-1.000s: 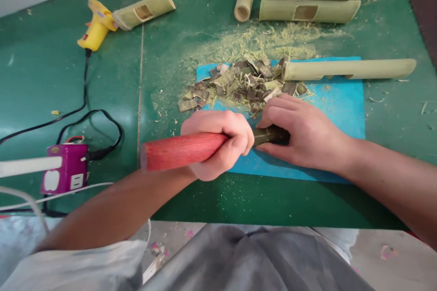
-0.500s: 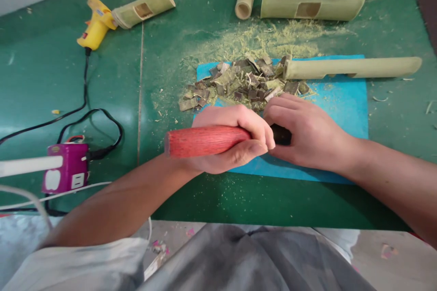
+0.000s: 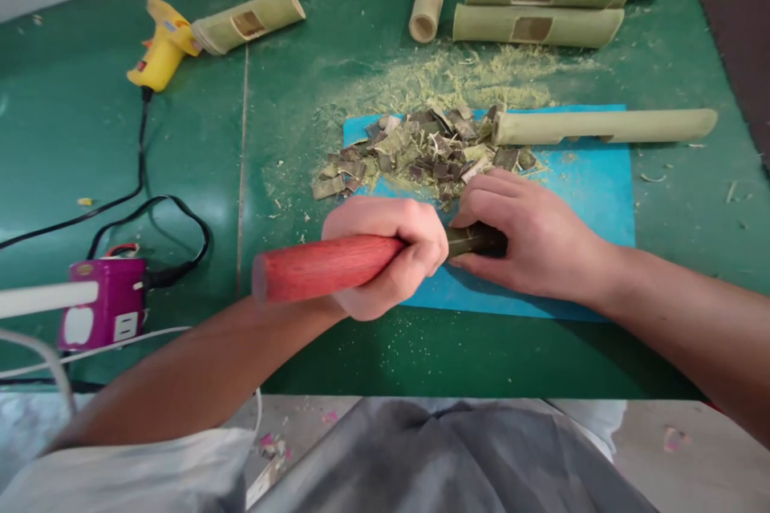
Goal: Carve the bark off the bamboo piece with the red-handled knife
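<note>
My left hand [image 3: 400,228] is wrapped round the red wooden handle [image 3: 325,268] of a tool, whose other end is hidden by the fist. Close on its right, my right hand [image 3: 541,236] grips a dark bamboo piece [image 3: 478,240] between thumb and fingers, low over a blue sheet [image 3: 577,192]. Part of that piece is covered by the right hand. Just beyond both hands lies a heap of brown and green bamboo chips [image 3: 421,148]. A long pale bamboo length [image 3: 607,127] rests on the sheet's far edge, one end at the heap.
Bamboo tubes with cut openings [image 3: 538,24] lie at the back right, more at the back. A yellow glue gun [image 3: 161,48] touches a cut tube [image 3: 249,20] on the left. A purple power adapter [image 3: 105,300] with cords sits near left. Sawdust [image 3: 481,80] covers the table [image 3: 337,361] behind the heap.
My left hand has drawn left with the red handle, away from my right hand, so more of the dark bamboo piece shows. The whole view has shifted slightly.
</note>
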`<act>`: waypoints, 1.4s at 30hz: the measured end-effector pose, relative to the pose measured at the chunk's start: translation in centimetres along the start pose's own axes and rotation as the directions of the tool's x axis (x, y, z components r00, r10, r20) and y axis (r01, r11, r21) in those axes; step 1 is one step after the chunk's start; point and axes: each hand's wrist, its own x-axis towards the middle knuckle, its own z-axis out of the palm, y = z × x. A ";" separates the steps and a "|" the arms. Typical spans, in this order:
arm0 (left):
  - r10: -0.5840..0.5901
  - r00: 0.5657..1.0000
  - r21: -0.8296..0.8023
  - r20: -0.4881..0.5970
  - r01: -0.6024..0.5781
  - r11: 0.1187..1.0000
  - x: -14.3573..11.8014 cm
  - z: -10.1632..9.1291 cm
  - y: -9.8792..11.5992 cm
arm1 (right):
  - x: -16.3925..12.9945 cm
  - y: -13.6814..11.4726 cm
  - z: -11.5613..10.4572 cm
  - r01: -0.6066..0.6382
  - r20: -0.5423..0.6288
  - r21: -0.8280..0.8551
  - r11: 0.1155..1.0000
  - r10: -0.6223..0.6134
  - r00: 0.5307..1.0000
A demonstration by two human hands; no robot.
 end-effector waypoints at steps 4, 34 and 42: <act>0.038 0.999 -0.061 0.015 -0.037 0.997 0.0 -0.2 -0.6 | -0.1 0.0 0.0 0.002 -0.007 0.006 1.000 -0.002 1.000; 0.031 0.998 -0.052 -0.054 -0.034 0.998 -0.4 0.2 -0.2 | 0.0 0.0 0.2 0.017 -0.011 0.014 1.000 -0.017 1.000; -0.013 0.993 -0.013 0.117 0.015 1.000 0.5 -0.4 -0.2 | 0.2 -0.2 0.0 0.008 0.008 0.017 1.000 -0.008 1.000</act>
